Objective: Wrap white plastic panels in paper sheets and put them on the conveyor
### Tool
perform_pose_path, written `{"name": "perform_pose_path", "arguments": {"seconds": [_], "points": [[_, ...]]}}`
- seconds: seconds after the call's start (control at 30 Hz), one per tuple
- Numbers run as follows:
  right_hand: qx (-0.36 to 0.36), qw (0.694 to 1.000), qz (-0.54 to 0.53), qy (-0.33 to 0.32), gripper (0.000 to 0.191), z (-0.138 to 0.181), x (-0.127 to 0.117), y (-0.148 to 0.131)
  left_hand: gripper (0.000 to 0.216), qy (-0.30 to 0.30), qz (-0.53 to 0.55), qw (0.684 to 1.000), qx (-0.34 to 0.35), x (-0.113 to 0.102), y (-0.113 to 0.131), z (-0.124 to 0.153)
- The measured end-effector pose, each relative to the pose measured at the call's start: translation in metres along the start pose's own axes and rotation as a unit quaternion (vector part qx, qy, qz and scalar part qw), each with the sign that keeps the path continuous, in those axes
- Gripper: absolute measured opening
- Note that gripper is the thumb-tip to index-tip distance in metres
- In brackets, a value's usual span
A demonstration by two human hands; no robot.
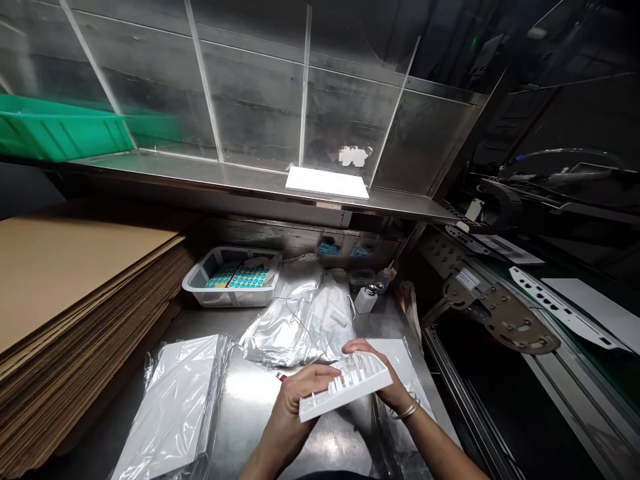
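Above the metal table (245,407), a white plastic part (350,395) with a raised rim and rows of small ribs is tilted between my hands. My left hand (295,397) grips its left end, thumb over the ribbed face. Around its far right edge is my right hand (393,383), with a bracelet at the wrist. Just beyond them lies a heap of clear plastic bags (287,327). Bagged flat white pieces (173,393) lie to the left. Another bagged white piece (403,357) is partly hidden behind my right forearm.
Stacked cardboard (80,267) borders the left side. Behind are a white bin (197,293) with sticker sheets and a pump bottle (366,301). A shelf (235,175) overhead carries a green bin (65,133) and white panel (327,182). White panels (560,303) lie at right.
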State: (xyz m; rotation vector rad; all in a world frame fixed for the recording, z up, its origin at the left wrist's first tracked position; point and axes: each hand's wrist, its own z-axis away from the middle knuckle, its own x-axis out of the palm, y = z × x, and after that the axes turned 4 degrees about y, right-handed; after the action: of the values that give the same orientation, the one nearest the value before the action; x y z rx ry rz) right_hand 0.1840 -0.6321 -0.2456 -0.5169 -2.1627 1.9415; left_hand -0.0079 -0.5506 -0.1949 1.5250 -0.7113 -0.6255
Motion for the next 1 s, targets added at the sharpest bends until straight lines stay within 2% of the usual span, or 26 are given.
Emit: {"name": "perform_pose_path", "arguments": {"seconds": [0.1, 0.13, 0.2, 0.23, 0.3, 0.37, 0.43, 0.5, 0.63, 0.7, 0.73, 0.8, 0.9, 1.0], "points": [[0.035, 0.999, -0.015, 0.010, 0.025, 0.002, 0.000, -0.005, 0.016, -0.002, 0.015, 1.000, -0.025, 0.001, -0.001, 0.000], [0.062, 0.998, -0.031, 0.004, 0.027, 0.004, 0.000, -0.007, 0.016, 0.012, 0.036, 0.998, -0.055, 0.000, -0.002, -0.002], [0.151, 0.982, -0.104, -0.041, 0.030, 0.009, 0.003, -0.008, 0.023, 0.081, 0.108, 0.982, -0.132, -0.003, -0.005, -0.008], [0.207, 0.963, -0.161, -0.068, 0.031, 0.012, 0.005, -0.010, 0.030, 0.124, 0.154, 0.965, -0.171, -0.005, -0.007, -0.013], [0.312, 0.897, -0.299, -0.097, 0.033, 0.017, 0.013, -0.013, 0.037, 0.175, 0.247, 0.916, -0.263, -0.011, -0.014, -0.025], [0.384, 0.816, -0.427, -0.067, 0.033, 0.019, 0.023, -0.020, 0.042, 0.171, 0.311, 0.868, -0.348, -0.016, -0.024, -0.035], [0.420, 0.754, -0.504, -0.020, 0.026, 0.018, 0.030, -0.028, 0.048, 0.160, 0.335, 0.837, -0.402, -0.018, -0.036, -0.042], [0.436, 0.724, -0.534, 0.017, 0.018, 0.014, 0.033, -0.037, 0.047, 0.172, 0.332, 0.832, -0.410, -0.016, -0.047, -0.045], [0.456, 0.702, -0.542, 0.076, 0.016, 0.008, 0.031, -0.049, 0.047, 0.178, 0.327, 0.832, -0.411, -0.009, -0.063, -0.045], [0.456, 0.706, -0.533, 0.093, 0.020, 0.008, 0.031, -0.052, 0.051, 0.168, 0.317, 0.840, -0.407, -0.008, -0.068, -0.044], [0.449, 0.722, -0.518, 0.097, 0.019, 0.009, 0.032, -0.053, 0.053, 0.165, 0.310, 0.846, -0.401, -0.008, -0.069, -0.044], [0.410, 0.779, -0.466, 0.091, 0.014, 0.012, 0.037, -0.055, 0.055, 0.172, 0.293, 0.862, -0.377, -0.011, -0.072, -0.041], [0.326, 0.873, -0.360, 0.042, 0.024, 0.018, 0.046, -0.056, 0.057, 0.190, 0.265, 0.881, -0.344, -0.015, -0.073, -0.033], [0.285, 0.915, -0.284, -0.003, 0.035, 0.023, 0.052, -0.056, 0.058, 0.169, 0.251, 0.893, -0.334, -0.014, -0.069, -0.024]]}}
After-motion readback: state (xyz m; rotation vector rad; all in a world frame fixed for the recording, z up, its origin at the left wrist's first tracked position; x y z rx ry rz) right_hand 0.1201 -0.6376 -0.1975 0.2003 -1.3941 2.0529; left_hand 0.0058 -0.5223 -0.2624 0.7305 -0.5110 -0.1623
